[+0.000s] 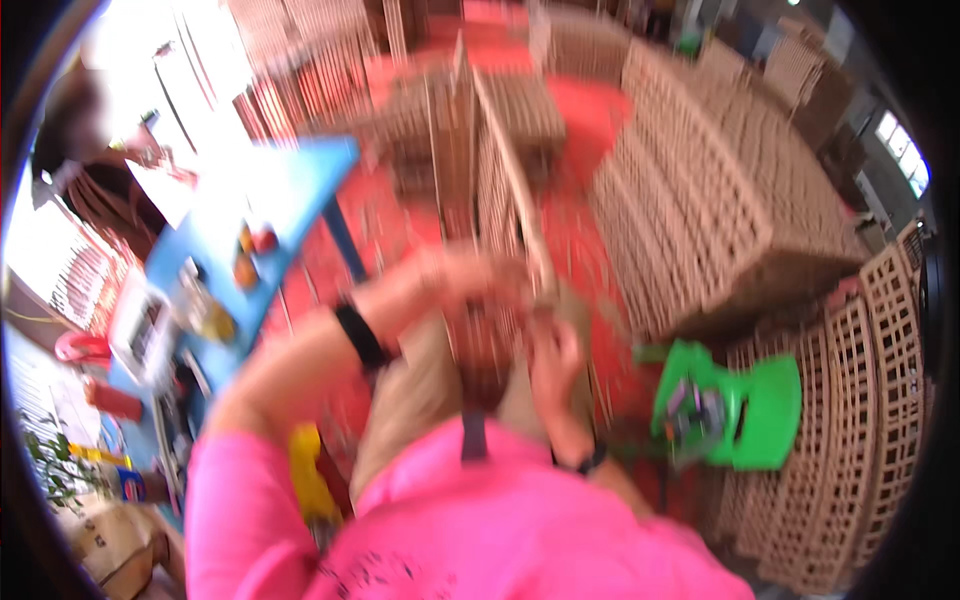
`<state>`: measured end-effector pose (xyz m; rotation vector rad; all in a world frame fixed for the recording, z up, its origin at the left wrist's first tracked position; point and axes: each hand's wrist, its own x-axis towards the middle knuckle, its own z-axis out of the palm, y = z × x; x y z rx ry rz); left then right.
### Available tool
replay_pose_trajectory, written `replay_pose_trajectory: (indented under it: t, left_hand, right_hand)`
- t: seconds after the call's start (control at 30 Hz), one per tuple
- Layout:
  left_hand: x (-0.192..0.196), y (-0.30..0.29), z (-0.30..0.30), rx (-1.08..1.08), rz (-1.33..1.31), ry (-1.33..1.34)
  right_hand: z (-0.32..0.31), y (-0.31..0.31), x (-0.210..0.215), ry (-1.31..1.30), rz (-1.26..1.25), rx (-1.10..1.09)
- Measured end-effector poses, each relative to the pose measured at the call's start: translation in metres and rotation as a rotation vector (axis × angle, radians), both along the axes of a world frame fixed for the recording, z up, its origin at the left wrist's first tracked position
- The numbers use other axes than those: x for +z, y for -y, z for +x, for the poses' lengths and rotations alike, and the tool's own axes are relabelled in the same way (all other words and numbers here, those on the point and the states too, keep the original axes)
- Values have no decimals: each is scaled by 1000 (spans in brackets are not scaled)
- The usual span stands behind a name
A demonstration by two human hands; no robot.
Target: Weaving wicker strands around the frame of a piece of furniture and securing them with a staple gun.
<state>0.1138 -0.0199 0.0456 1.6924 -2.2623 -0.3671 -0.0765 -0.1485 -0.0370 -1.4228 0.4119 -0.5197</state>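
Note:
Between my knees stands a brown woven lattice panel [497, 185], its long edge topped by a pale strip [515, 185] running away from me. Smeared by motion, my left hand [480, 278] reaches across to the panel's near end, so its fingers cannot be read. Lower and to the right, my right hand [553, 360] is curled closed beside the strip's near end. Whatever it may pinch is too blurred to name. A second upright brown board [453, 150] stands just left of the strip.
On the left, a blue table [300, 165] carries fruit [247, 268], a white tray [142, 325] and tools. A green plastic chair [770, 410] holding a small bag stands at right. Stacked lattice panels [700, 200] rise behind it. A person [110, 190] is beyond the table.

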Motion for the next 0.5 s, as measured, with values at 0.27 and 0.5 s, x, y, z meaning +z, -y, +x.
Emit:
replay_pose_trajectory:
  t: [0.27,0.5]
  left_hand:
    - [4,-9,-54,668,226,-1414]
    - [11,-11,-45,680,194,-1477]
  right_hand:
    - [-15,-11,17,202,-277,-21]
    - [1,-7,6,230,-295,-20]
